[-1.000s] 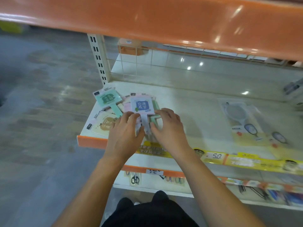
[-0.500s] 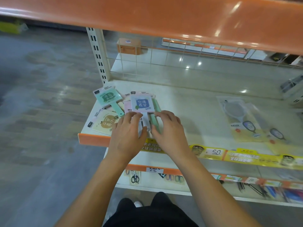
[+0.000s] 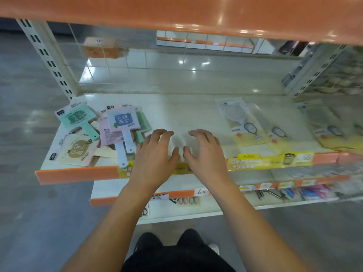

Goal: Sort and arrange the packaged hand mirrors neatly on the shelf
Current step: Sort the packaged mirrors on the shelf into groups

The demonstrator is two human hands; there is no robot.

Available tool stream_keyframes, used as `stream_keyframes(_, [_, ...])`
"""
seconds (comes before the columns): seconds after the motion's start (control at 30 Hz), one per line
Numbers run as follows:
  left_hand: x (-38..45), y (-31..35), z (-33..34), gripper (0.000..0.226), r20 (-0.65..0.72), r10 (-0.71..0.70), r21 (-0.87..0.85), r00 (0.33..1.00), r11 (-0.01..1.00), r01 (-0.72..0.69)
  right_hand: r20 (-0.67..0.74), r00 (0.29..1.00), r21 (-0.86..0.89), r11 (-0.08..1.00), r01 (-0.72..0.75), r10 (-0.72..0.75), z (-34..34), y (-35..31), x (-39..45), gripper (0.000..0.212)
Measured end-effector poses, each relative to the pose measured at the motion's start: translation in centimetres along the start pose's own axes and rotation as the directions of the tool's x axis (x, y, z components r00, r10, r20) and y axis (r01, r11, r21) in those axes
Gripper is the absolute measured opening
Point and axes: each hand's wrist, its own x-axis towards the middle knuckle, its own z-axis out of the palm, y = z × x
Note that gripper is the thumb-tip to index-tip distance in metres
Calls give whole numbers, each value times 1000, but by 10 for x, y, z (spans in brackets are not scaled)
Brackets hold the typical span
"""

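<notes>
My L hand [image 3: 155, 154] & R hand [image 3: 204, 154] hovered side by side over the shelf [image 3: 176, 110], fingers loosely curled, grasping nothing. Packaged hand mirrors [image 3: 110, 132] lay piled just left of L fingers.

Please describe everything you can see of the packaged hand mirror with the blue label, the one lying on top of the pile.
The blue-label mirror is a flat square head on a pale card, apparently plastic-wrapped, bearing a blue patch with white characters. A slim whitish handle with a hole near its end points toward the shelf's front edge. It lies flat on top of the pile, over a pink pack and a green one. Neither hand touches it; the left hand hovers just to its right.
</notes>
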Motion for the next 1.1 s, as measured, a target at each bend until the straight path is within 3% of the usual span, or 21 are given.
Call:
stream_keyframes(0.27, [7, 74, 39, 43, 87, 48, -6, 995, 999, -48, -32, 995, 22, 995, -93, 94, -47, 70, -17, 45])
stream_keyframes(0.67, [13, 182, 85, 45, 127, 36, 22, 991, 999, -39, -55, 994, 80, 993, -90, 94, -110, 167, -26, 48])
stream_keyframes(1.1, [3, 212, 102, 45, 117, -43, 53, 992, 998, 37, 29, 997, 88, 993, -74, 72, -120, 202, -30, 52])
